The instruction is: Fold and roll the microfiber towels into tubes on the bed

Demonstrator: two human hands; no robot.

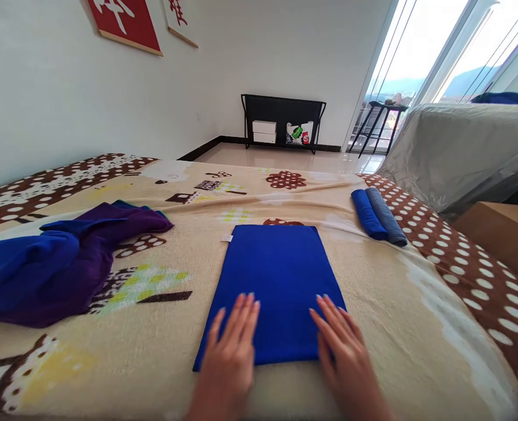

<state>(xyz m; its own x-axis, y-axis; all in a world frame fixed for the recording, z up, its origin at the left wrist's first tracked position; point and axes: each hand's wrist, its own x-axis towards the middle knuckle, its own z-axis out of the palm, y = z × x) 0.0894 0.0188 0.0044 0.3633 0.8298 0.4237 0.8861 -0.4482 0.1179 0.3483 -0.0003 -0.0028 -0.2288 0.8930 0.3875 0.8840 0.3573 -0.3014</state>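
A folded blue towel [276,275] lies flat on the patterned blanket [162,327] in front of me, a small white tag at its far left corner. My left hand [232,345] rests palm down on the towel's near left edge, fingers together and stretched out. My right hand [344,351] lies flat on the near right corner, fingers slightly apart. Neither hand grips the cloth.
A heap of loose blue and purple towels [61,263] lies at the left. Two rolled towels, blue [368,214] and grey [387,216], lie at the far right. A grey covered piece of furniture [460,146] and a brown box [504,234] stand to the right; a black rack [283,120] is by the far wall.
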